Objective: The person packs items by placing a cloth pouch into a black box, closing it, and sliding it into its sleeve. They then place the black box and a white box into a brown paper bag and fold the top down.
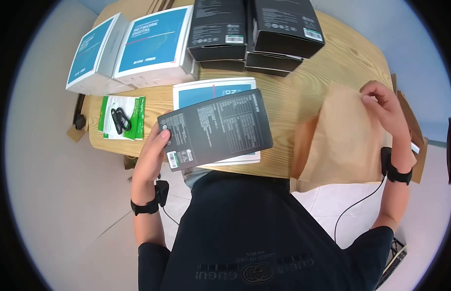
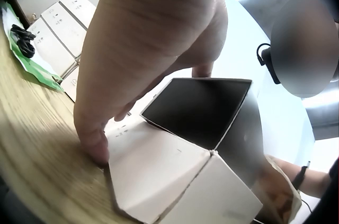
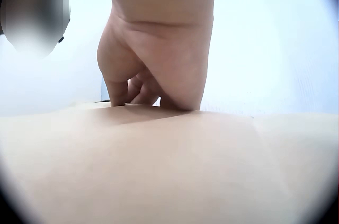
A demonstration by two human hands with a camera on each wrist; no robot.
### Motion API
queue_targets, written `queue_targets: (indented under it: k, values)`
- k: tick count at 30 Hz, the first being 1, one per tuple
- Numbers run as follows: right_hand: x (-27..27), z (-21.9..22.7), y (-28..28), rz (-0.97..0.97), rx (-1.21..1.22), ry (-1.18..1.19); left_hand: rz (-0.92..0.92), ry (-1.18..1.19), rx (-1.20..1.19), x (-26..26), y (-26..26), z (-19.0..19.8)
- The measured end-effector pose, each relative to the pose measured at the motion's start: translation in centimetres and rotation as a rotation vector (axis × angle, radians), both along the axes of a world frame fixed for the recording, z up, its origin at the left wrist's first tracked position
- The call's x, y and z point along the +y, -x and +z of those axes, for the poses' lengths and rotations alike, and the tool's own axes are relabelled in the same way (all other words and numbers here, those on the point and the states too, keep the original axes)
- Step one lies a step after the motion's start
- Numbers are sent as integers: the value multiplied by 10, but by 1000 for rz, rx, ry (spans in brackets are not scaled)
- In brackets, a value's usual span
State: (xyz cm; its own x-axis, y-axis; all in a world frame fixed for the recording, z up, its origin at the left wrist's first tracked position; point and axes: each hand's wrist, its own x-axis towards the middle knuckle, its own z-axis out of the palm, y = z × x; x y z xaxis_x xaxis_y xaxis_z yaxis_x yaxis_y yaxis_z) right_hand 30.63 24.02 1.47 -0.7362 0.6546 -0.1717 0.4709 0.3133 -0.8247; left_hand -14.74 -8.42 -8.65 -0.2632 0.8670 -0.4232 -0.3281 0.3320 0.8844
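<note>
In the head view a flat black box (image 1: 216,128) with white print and a barcode label is gripped at its left end by my left hand (image 1: 150,156), thumb on top. It is tilted and covers part of a white and blue box (image 1: 194,95) at the table's front edge. The left wrist view shows that black box (image 2: 198,110) close above the white box (image 2: 153,166). On the right, my right hand (image 1: 385,109) pinches the edge of a brown paper bag (image 1: 346,136). In the right wrist view the fingertips meet the paper (image 3: 175,155).
Two white and blue boxes (image 1: 150,43) stand at the back left, beside stacked black boxes (image 1: 279,46). A coiled black cable (image 1: 120,120) lies on a green and white packet (image 1: 138,123) at the left. The bag overhangs the front edge of the wooden table (image 1: 351,53).
</note>
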Motion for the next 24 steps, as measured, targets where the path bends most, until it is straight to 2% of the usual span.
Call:
queue_targets:
  k: [2,3,5,7,9,10,12,13,15,16,17,18,20,24]
  values:
    - [-17,0,28,41,-229,-290,-7,12,14,2,-4,3]
    - [-28,4,41,48,-229,-297,1,6,12,3,-5,4]
    - [-60,14,66,194,-273,-1051,-35,2,35,6,-4,5]
    - [-104,38,82,143,-178,-838,-32,-15,36,7,-6,7]
    - [-141,59,89,136,-203,-268,-69,-28,88,9,-9,16]
    - [-157,58,102,138,-213,-271,-66,-50,81,8,-8,12]
    - [-182,43,129,23,-284,133,-87,-56,94,6,-4,15]
    - [-186,27,135,21,-296,126,-105,-60,118,5,-2,15]
    - [-191,-15,146,-161,-150,224,-80,-101,35,4,-1,11]
    - [-192,-28,154,-205,-34,296,-112,-99,24,4,-1,10]
    - [-193,-40,158,-198,-50,298,-143,-92,10,3,-2,10]
    - [-193,-51,161,-286,14,446,-128,-108,-27,6,-1,12]
    - [-196,-54,165,-414,128,651,-106,-162,-63,6,-5,3]
    - [-201,-51,176,-382,153,615,-106,-239,-58,4,-2,-18]
